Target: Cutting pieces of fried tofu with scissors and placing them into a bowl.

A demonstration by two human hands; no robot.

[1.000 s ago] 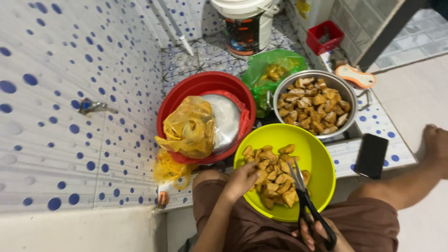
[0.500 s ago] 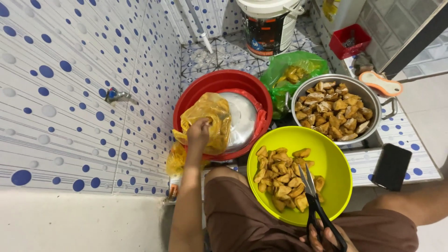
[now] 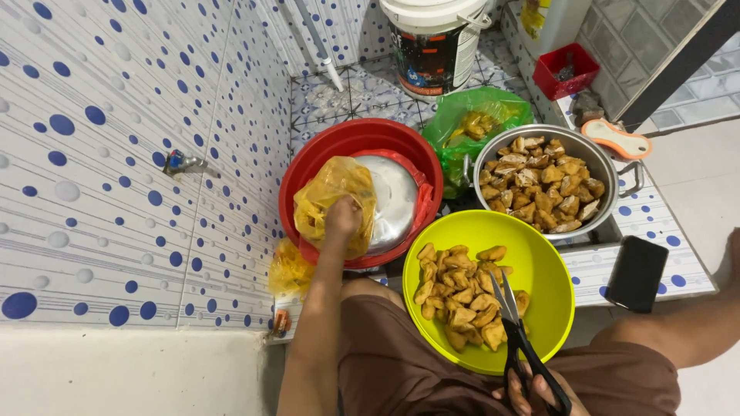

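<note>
The left hand [image 3: 343, 218] grips one yellow plastic bag [image 3: 331, 202] in the single red basin [image 3: 362, 140] at ten o'clock, while the right hand [image 3: 539, 391] clasps one pair of black scissors [image 3: 512, 327] over one lime bowl [image 3: 551, 262] at five o'clock, below one metal pot [image 3: 609, 166].

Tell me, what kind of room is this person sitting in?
Probably a tiled wash or kitchen corner at home. A tap sticks out of the dotted wall tiles, a big bucket stands on the floor, and bowls of fried food, like the green bowl, sit around the person.
</note>
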